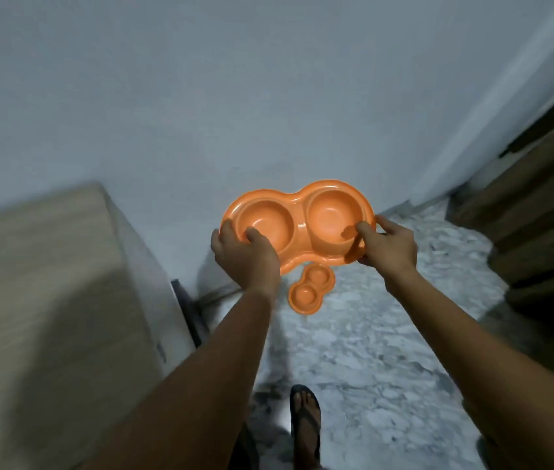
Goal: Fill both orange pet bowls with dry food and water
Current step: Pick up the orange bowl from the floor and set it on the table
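I hold an orange double pet bowl [299, 215] up in the air with both hands. Its two round wells look empty. My left hand [247, 256] grips its left rim, thumb inside the left well. My right hand [387, 245] grips the right rim, thumb inside the right well. A second orange double pet bowl [311, 290] lies on the marble floor below, near the wall, and both of its wells look empty too.
A light wooden cabinet [48, 300] stands at the left. A white wall [235, 96] is straight ahead. Dark wooden furniture [546, 205] fills the right side. The grey marble floor [387, 351] lies between them, and my sandalled foot [306, 422] is at the bottom.
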Demonstrator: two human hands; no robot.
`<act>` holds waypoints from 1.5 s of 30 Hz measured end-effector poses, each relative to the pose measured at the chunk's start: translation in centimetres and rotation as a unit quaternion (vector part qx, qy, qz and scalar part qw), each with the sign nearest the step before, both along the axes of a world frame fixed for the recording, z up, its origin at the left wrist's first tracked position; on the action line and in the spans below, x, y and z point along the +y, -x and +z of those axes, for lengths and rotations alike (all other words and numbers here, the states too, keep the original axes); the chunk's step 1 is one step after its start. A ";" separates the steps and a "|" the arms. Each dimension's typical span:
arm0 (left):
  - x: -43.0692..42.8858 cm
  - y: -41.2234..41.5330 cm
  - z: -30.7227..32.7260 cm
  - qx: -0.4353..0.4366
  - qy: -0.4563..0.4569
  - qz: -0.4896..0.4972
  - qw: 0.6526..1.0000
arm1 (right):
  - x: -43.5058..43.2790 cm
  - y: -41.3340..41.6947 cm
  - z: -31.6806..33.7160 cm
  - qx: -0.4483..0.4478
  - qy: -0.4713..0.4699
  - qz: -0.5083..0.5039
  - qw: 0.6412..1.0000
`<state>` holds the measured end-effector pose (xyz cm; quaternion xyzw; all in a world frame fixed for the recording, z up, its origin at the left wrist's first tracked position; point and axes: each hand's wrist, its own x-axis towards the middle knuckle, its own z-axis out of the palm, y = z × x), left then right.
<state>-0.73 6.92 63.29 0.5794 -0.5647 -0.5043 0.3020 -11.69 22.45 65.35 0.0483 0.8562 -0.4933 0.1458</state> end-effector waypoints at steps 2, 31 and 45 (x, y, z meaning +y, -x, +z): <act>0.0 -5.2 6.1 0.031 0.035 -0.026 0.999 | 0.4 -5.2 6.4 0.020 0.038 -0.012 0.999; -24.3 -81.3 17.9 -0.147 0.015 0.081 0.986 | -31.0 -67.8 11.6 -0.114 0.037 0.353 0.928; -35.3 -89.4 11.2 -0.227 0.053 -0.028 0.972 | -39.9 -78.2 7.0 -0.045 -0.018 0.298 0.953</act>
